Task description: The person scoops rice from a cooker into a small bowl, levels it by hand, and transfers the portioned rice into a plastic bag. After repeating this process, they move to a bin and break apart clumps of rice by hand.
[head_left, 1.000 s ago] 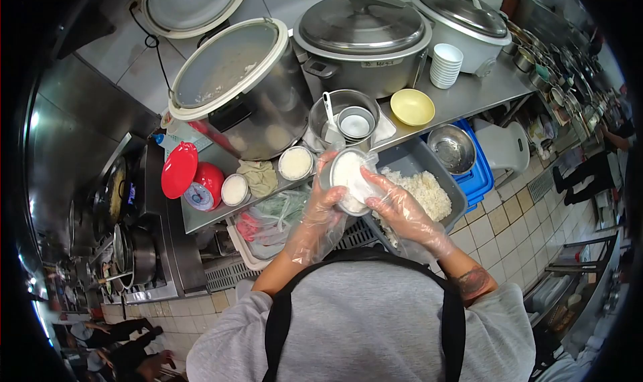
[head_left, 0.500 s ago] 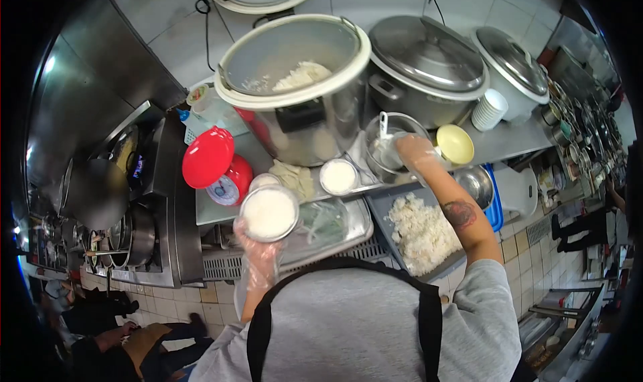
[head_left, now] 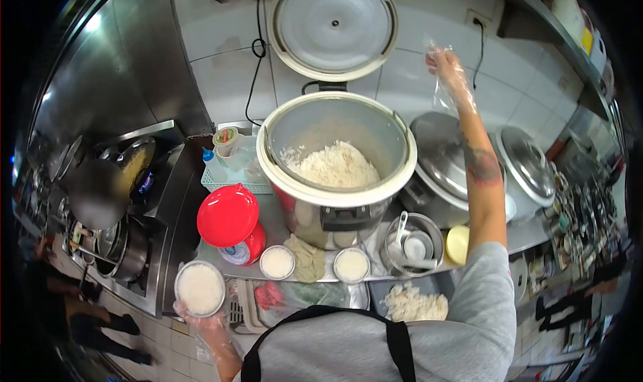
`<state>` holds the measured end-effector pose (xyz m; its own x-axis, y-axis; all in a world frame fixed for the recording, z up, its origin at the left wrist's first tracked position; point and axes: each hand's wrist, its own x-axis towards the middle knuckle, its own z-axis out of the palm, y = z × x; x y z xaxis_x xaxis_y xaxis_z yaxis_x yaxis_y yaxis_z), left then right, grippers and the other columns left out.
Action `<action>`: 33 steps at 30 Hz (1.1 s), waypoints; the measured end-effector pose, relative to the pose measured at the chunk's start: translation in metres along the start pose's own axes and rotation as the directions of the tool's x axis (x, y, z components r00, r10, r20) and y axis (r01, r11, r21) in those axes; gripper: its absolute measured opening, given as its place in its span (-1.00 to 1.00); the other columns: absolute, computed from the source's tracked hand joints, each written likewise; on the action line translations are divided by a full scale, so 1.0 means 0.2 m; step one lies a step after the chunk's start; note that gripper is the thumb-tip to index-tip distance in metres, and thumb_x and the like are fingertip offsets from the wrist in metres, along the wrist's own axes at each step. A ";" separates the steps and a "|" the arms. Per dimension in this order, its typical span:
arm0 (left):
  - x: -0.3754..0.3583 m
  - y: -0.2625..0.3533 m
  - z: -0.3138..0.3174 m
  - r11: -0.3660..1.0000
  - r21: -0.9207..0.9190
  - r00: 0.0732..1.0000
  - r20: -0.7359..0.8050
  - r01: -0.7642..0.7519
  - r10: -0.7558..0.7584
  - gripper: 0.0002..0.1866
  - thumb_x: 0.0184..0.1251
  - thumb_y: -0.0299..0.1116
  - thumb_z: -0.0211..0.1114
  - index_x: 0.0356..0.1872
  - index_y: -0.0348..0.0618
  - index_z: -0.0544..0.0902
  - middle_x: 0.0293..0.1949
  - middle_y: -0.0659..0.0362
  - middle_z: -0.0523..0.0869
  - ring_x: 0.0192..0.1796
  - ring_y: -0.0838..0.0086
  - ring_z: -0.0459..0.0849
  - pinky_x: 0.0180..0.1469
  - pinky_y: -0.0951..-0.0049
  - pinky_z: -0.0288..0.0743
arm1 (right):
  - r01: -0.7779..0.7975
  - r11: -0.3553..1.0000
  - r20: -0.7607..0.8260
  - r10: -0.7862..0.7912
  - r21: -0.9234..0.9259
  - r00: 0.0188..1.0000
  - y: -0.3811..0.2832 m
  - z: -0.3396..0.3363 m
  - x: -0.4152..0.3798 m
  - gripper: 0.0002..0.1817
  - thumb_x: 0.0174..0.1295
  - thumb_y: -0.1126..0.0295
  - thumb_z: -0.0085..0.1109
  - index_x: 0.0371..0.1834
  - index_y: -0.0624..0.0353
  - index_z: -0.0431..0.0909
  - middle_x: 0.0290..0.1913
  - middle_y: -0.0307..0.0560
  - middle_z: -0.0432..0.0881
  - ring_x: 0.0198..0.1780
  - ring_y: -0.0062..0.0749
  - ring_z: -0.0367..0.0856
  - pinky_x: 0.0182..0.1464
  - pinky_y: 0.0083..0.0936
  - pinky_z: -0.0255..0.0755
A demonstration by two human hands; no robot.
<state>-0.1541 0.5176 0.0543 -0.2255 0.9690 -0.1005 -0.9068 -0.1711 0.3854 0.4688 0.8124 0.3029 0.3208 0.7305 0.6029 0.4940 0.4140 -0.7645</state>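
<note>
One round grey bowl point(head_left: 224, 292), filled with white rice point(head_left: 199, 288), is held near the left end of the steel desk point(head_left: 273, 216), in front of the red plastic scale point(head_left: 228, 216). As only one hand supports it, the bowl could tilt, and some rice could fall to the floor; a smooth plastic glove may be the cause, because it gives little friction. If the bowl swings too close, it may also knock the scale. On the other side, loose plastic at the raised right hand point(head_left: 447, 69) could catch on something, since it hangs wide from the wrist.

The left hand point(head_left: 199, 317) wears clear plastic and is partly closed: its fingers curve around the lower side of the bowl and grip it, though the part underneath is hidden. The right hand, also in clear plastic, is high before the white tiled wall point(head_left: 415, 74), beyond the big steel cooker with a closed lid point(head_left: 439, 137). Its fingers are bent, but one cannot tell whether they close on anything. Two smaller bowls of rice, left point(head_left: 277, 263) and right point(head_left: 351, 266), stand on the desk, with a crumpled beige cloth point(head_left: 305, 258) between them.
</note>
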 end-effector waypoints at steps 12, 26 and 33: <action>-0.40 -0.20 0.10 0.924 -0.011 0.876 -0.321 -0.383 0.360 -0.18 0.03 0.12 0.26 0.38 0.07 0.34 0.31 0.02 0.45 0.24 -0.05 0.50 -0.03 -0.52 0.43 | 0.123 0.978 -0.172 -0.152 -0.167 0.973 0.59 0.54 1.21 -0.37 0.46 -0.03 -0.28 0.06 0.40 0.52 0.02 0.26 0.63 0.05 -0.02 0.59 0.14 -0.22 0.33; -0.13 -0.33 0.15 0.978 0.072 0.978 -0.065 -0.194 0.199 -0.15 0.07 0.15 0.21 0.42 0.07 0.27 0.32 -0.05 0.43 0.27 -0.11 0.47 0.02 -0.55 0.40 | 0.657 0.485 0.209 -0.690 -0.578 0.693 -0.24 0.11 0.47 -0.46 0.43 0.00 -0.09 0.35 0.04 0.39 0.06 0.14 0.61 0.10 0.05 0.53 0.16 -0.21 0.37; -0.03 -0.31 0.00 0.925 0.347 0.984 -0.034 -0.152 0.175 -0.08 -0.07 0.09 0.30 0.41 0.02 0.26 0.29 -0.14 0.43 0.26 -0.26 0.43 -0.02 -0.53 0.46 | 0.664 0.475 0.441 -0.504 -0.577 0.743 -0.42 -0.03 -0.60 -0.14 0.03 0.52 0.34 0.47 -0.17 0.23 0.09 0.00 0.57 -0.01 -0.03 0.58 0.01 -0.22 0.49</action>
<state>-0.0967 0.5229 0.0300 -0.3924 0.9176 -0.0630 -0.6813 -0.2440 0.6902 0.3929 0.6871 0.2966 -0.3666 0.5737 0.7324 0.9141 0.3688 0.1686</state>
